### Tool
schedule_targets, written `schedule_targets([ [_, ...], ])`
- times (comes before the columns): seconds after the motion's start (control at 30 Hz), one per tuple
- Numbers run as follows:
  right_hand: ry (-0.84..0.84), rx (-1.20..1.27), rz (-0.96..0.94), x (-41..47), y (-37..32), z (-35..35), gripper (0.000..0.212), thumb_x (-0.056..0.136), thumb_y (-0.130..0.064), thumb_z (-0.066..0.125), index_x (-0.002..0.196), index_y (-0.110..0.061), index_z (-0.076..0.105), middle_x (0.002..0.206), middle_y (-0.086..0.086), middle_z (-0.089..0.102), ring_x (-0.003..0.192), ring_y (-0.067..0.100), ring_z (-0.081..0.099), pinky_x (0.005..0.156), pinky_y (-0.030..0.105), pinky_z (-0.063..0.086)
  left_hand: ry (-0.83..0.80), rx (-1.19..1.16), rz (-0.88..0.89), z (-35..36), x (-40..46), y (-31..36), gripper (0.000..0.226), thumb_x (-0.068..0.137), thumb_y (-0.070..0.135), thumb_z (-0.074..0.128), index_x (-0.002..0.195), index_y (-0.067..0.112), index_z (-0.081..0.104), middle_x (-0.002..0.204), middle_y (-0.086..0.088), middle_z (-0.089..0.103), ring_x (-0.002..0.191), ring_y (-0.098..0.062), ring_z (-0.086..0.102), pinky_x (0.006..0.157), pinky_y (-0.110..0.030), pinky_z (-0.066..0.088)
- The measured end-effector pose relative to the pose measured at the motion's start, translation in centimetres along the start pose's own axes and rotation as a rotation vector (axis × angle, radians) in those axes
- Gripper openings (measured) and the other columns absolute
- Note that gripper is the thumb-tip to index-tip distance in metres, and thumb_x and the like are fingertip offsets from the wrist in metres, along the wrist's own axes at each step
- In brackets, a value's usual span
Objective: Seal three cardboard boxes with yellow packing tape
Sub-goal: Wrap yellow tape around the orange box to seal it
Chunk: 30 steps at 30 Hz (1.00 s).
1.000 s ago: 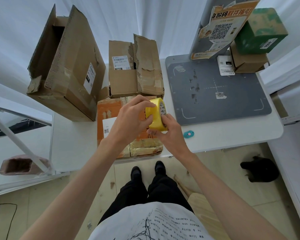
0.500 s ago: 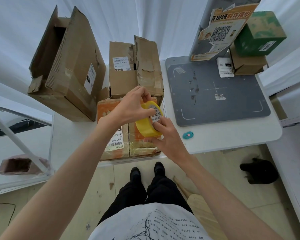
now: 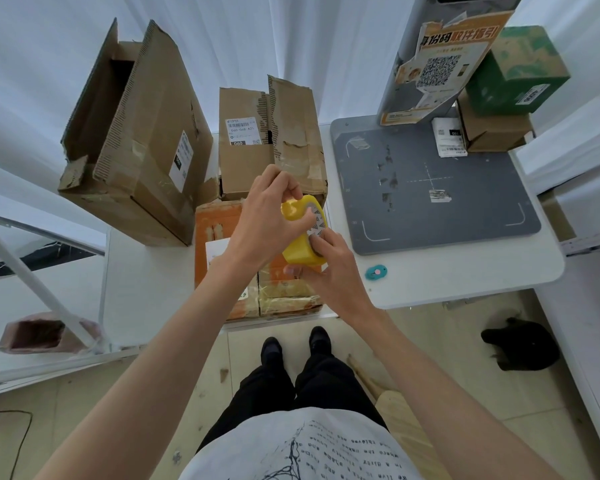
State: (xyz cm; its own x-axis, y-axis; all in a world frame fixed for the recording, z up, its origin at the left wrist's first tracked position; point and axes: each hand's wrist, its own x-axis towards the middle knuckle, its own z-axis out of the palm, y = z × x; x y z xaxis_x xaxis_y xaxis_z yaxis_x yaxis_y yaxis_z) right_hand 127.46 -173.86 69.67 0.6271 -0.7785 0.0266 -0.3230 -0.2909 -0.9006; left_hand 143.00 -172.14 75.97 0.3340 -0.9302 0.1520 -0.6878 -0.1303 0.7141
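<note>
head: three cardboard boxes (image 3: 274,140), one tape roll (image 3: 300,252)

The tape roll (image 3: 300,252) is bright yellow, its core white with small dark triangles. Beneath it lies an orange box (image 3: 222,220); at eleven o'clock stands a plain brown box (image 3: 142,140). At two o'clock, a slate-grey pad (image 3: 430,188); beyond it a green carton (image 3: 513,71), perhaps mottled tan.

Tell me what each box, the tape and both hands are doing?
Big brown cardboard box: open, tilted.
Middle torn brown box: flaps up, unsealed.
Orange flat box: flaps closed, under hands.
Yellow packing tape roll: held above it.
Left hand: pinching roll.
Right hand: gripping roll.
</note>
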Motion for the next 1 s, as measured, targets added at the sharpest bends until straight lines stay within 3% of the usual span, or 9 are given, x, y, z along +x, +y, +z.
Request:
schedule_targets([
  [0.07, 0.015, 0.035, 0.018, 0.4, -0.4, -0.2, 0.029, 0.081, -0.046, 0.08, 0.093, -0.045, 0.053, 0.094, -0.009, 0.054, 0.094, 0.019, 0.049, 0.078, 0.034, 0.046, 0.017, -0.006, 0.014, 0.0, -0.2, 0.3, 0.023, 0.085, 0.028, 0.074, 0.092, 0.015, 0.056, 0.104, 0.003, 0.047, 0.094, -0.02, 0.051, 0.08, -0.035, 0.051],
  [0.13, 0.032, 0.049, 0.052, 0.9, -0.8, -0.4, 0.027, 0.081, -0.048, 0.079, 0.097, -0.037, 0.059, 0.095, -0.008, 0.058, 0.092, 0.018, 0.054, 0.078, 0.041, 0.052, 0.024, 0.006, 0.039, 0.1, -0.7, 0.7, 0.023, 0.085, 0.028, 0.074, 0.092, 0.015, 0.056, 0.109, 0.004, 0.048, 0.1, -0.02, 0.051, 0.083, -0.037, 0.051],
  [0.27, 0.08, 0.052, 0.142, 2.1, -1.3, -1.5, 0.013, 0.086, -0.032, 0.074, 0.086, -0.03, 0.061, 0.086, -0.005, 0.061, 0.079, 0.018, 0.06, 0.071, 0.052, 0.055, 0.022, 0.023, 0.079, 0.6, -2.0, 1.6, 0.025, 0.083, 0.025, 0.074, 0.097, 0.017, 0.055, 0.121, 0.006, 0.05, 0.109, -0.014, 0.046, 0.089, -0.017, 0.041],
  [0.33, 0.083, 0.023, 0.171, 2.6, -1.9, -2.0, 0.017, 0.086, -0.042, 0.069, 0.088, -0.027, 0.062, 0.082, -0.006, 0.063, 0.077, 0.02, 0.062, 0.067, 0.053, 0.055, 0.026, 0.009, 0.08, 0.7, -2.2, 2.0, 0.03, 0.082, 0.024, 0.074, 0.103, 0.016, 0.054, 0.123, 0.006, 0.05, 0.109, -0.014, 0.046, 0.089, -0.017, 0.04],
  [0.4, 0.07, 0.025, 0.198, 2.9, -3.1, -2.4, 0.036, 0.079, -0.061, 0.063, 0.088, -0.026, 0.065, 0.078, -0.006, 0.066, 0.075, 0.021, 0.064, 0.067, 0.052, 0.057, 0.041, -0.006, 0.06, 0.8, -2.2, 2.3, 0.033, 0.082, 0.024, 0.072, 0.108, 0.017, 0.053, 0.124, 0.007, 0.048, 0.11, -0.013, 0.047, 0.091, -0.026, 0.048],
  [0.47, 0.06, 0.022, 0.216, 3.0, -4.1, -2.6, 0.044, 0.076, -0.066, 0.062, 0.09, -0.024, 0.067, 0.076, -0.006, 0.068, 0.073, 0.021, 0.066, 0.066, 0.05, 0.059, 0.052, -0.02, 0.035, 0.6, -2.1, 2.7, 0.032, 0.084, 0.024, 0.07, 0.11, 0.019, 0.052, 0.124, 0.011, 0.046, 0.109, -0.011, 0.049, 0.086, -0.034, 0.055],
  [0.6, 0.067, -0.047, 0.231, 3.1, -5.1, -2.9, 0.022, 0.09, -0.042, 0.071, 0.092, -0.02, 0.069, 0.075, -0.003, 0.069, 0.073, 0.021, 0.067, 0.067, 0.051, 0.059, 0.068, -0.034, 0.001, 0.1, -1.9, 3.3, 0.03, 0.084, 0.025, 0.068, 0.108, 0.019, 0.051, 0.118, 0.012, 0.045, 0.099, -0.007, 0.05, 0.077, -0.031, 0.055],
  [0.73, 0.083, -0.086, 0.252, 2.7, -5.7, -2.7, 0.007, 0.09, -0.029, 0.064, 0.087, -0.023, 0.067, 0.071, -0.004, 0.067, 0.07, 0.023, 0.065, 0.064, 0.052, 0.057, 0.067, -0.049, -0.04, 0.0, -1.9, 3.9, 0.033, 0.079, 0.023, 0.07, 0.104, 0.019, 0.048, 0.108, 0.012, 0.044, 0.096, -0.012, 0.05, 0.078, -0.029, 0.048],
  [1.0, 0.08, -0.128, 0.298, 2.3, -6.1, -2.9, 0.01, 0.093, -0.021, 0.059, 0.084, -0.024, 0.064, 0.072, -0.003, 0.066, 0.07, 0.024, 0.064, 0.066, 0.05, 0.057, 0.093, -0.02, -0.069, 1.3, -1.8, 4.3, 0.021, 0.087, 0.022, 0.065, 0.087, 0.02, 0.044, 0.103, 0.01, 0.044, 0.1, -0.018, 0.049, 0.086, -0.034, 0.047],
])
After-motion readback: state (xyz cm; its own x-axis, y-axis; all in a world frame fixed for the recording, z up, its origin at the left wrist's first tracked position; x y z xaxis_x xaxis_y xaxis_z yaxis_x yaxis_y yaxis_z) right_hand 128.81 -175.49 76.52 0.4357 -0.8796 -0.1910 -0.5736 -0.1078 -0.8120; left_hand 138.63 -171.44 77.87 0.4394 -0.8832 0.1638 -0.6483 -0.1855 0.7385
